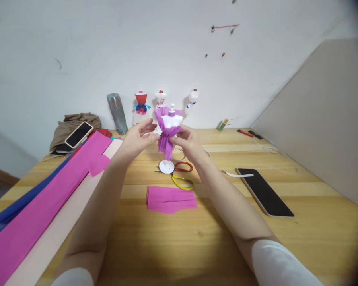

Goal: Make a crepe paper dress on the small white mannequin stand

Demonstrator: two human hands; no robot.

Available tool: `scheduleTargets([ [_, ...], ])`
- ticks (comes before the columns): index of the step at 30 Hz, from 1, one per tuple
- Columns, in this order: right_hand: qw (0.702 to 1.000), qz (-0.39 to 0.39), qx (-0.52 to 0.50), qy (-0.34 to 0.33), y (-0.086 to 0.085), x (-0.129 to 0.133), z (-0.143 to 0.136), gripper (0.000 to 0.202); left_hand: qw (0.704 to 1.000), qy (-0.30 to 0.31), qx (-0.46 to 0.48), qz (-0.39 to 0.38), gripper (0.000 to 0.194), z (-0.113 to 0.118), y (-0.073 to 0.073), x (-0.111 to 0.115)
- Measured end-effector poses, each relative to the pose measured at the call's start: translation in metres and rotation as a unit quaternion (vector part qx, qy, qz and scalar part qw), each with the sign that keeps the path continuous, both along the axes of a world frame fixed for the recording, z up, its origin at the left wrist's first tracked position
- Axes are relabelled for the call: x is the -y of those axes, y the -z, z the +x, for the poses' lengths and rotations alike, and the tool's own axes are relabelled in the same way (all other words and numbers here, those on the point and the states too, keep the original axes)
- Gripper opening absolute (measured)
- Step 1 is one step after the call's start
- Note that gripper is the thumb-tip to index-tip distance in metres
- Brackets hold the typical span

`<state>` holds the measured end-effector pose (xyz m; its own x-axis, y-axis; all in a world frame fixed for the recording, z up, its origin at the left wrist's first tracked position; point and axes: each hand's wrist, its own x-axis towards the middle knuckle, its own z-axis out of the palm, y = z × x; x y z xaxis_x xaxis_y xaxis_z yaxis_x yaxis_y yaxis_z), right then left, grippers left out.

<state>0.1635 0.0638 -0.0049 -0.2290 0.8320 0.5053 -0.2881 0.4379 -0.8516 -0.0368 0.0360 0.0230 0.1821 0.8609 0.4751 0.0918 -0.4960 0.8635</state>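
A small white mannequin (175,120) stands on a round white base near the middle of the table. Purple crepe paper (166,139) wraps its body, with one end rising behind its left shoulder and a gathered tail hanging at the front. My right hand (189,142) pinches the purple paper at the mannequin's right side, thumb in front. On the other side my left hand (141,139) is apart from the paper or barely beside it, fingers spread and curved. Scissors (183,182) with red and yellow handles lie by the base. A folded pink paper piece (171,199) lies in front.
Long paper strips (47,202) and a phone (79,135) on cloth lie left. A bottle (117,114) and dressed mannequins (141,100) stand along the wall. A dark tablet or phone (268,194) with a white strip lies right.
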Motion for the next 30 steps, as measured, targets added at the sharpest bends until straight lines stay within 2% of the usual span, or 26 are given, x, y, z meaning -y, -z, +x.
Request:
scheduleTargets([
  [5,1.000,-0.002,-0.011,-0.021,-0.004,0.006,0.001,0.017,0.997,-0.033,0.059,0.039,0.077,0.006,-0.005,0.006],
  [11,0.998,-0.001,-0.020,-0.052,-0.006,0.014,-0.004,0.015,0.996,-0.038,0.046,0.064,0.101,0.016,-0.003,0.012],
  [13,0.998,-0.004,-0.021,-0.061,-0.007,0.017,-0.006,0.015,0.996,-0.041,0.048,0.065,0.096,0.019,-0.002,0.012],
  [20,0.997,-0.024,-0.018,-0.072,-0.005,0.020,-0.009,0.017,0.994,-0.053,0.073,0.067,0.059,0.029,-0.007,0.017],
  [22,0.997,-0.026,-0.018,-0.069,-0.005,0.020,-0.009,0.018,0.993,-0.053,0.075,0.076,0.057,0.032,-0.008,0.018],
  [26,0.997,-0.022,-0.018,-0.066,-0.006,0.019,-0.009,0.018,0.993,-0.042,0.078,0.081,0.082,0.032,-0.003,0.016],
  [30,0.998,-0.015,-0.015,-0.060,-0.008,0.021,-0.007,0.018,0.995,0.010,0.073,0.064,0.112,0.024,0.002,0.008],
])
